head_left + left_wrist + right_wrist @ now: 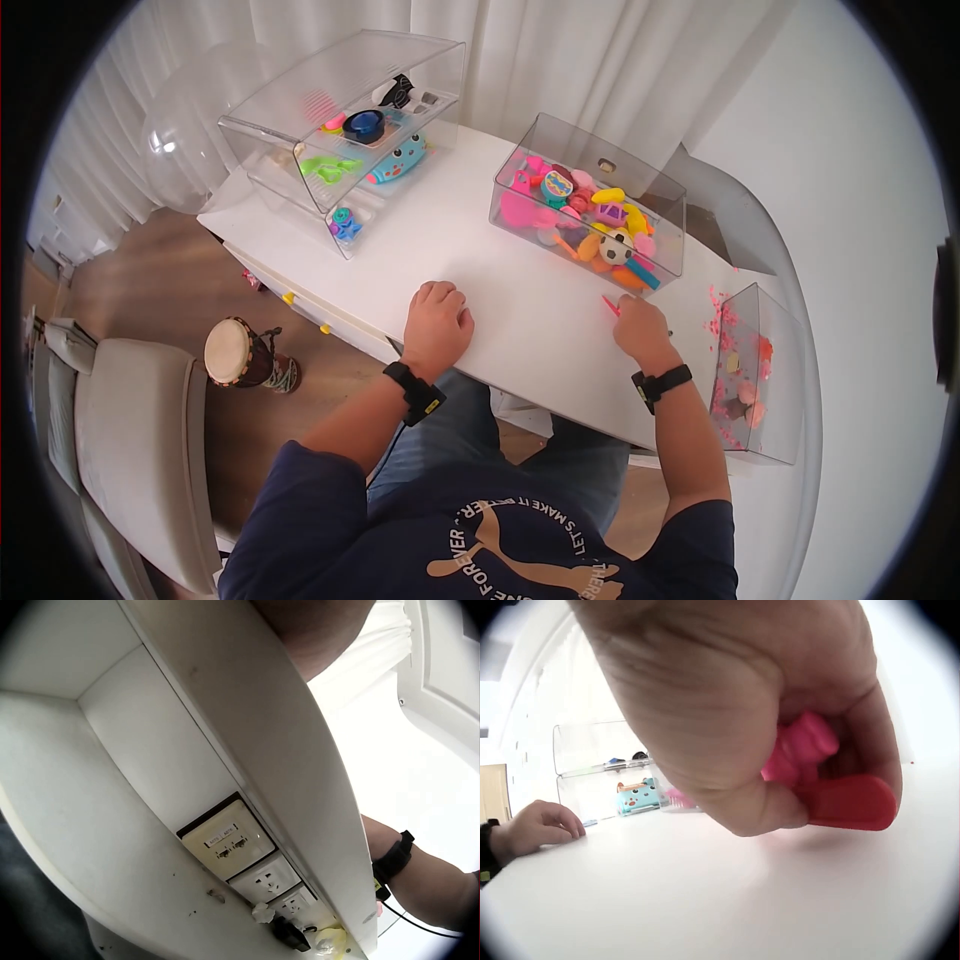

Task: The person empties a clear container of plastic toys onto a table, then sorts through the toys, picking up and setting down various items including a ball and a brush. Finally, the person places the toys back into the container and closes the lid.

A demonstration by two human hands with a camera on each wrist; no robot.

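In the head view the right hand (641, 329) pinches a small pink-red item (610, 305) just above the white table (540, 330). Up close in the right wrist view, the right hand (757, 712) has its thumb and fingers curled round a pink piece (802, 748) with a flat red part (851, 803) sticking out low over the tabletop. The left hand (438, 328) rests on the table near its front edge, fingers loosely curled, holding nothing visible; it also shows at the left of the right wrist view (544, 829).
A clear bin (590, 250) of colourful toys stands behind the right hand. Another bin (770, 400) with pink bits is at the right edge. Back left stands a clear case (340, 90) with toys. Sockets (266, 881) show below the tabletop. A drum (232, 352) stands on the floor.
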